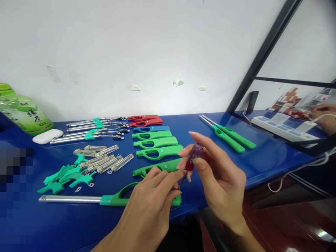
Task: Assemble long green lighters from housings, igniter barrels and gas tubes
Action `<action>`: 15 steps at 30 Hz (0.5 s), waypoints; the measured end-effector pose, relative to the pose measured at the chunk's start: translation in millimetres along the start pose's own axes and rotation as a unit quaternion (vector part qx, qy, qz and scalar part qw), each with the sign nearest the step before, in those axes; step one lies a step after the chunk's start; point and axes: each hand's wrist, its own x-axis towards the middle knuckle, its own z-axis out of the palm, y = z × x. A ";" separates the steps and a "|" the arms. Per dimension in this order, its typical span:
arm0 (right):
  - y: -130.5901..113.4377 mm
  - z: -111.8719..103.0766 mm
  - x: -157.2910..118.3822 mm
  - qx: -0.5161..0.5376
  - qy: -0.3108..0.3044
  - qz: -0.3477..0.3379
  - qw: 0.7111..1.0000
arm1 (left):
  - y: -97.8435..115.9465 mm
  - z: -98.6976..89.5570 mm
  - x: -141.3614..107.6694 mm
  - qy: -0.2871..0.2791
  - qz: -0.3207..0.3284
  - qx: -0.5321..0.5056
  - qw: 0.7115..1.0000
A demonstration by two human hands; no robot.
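A green lighter with a long metal tube lies across the near edge of the blue table. My left hand covers its handle, fingers pinched near the handle's right end; what the fingertips hold is too small to make out. In my right hand is a small screwdriver with a dark red, see-through handle, its thin shaft pointing down to the left fingertips. Just behind my hands lies a green handle shell, partly hidden. Two finished-looking green lighters lie at the right.
Behind are green shells, a blue shell and red shells. To the left lie metal tubes, clear tanks, teal pieces, a white case and a bottle. A power strip stands right.
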 end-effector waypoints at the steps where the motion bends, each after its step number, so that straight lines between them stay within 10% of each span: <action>1: 0.7 -0.4 -0.5 0.002 -0.009 -0.004 1.000 | -0.2 0.7 0.5 0.001 0.002 0.003 1.000; 15: 3.2 -3.6 -2.8 0.066 -0.073 -0.035 0.995 | 12.5 -22.4 -15.6 -0.093 0.059 0.229 0.967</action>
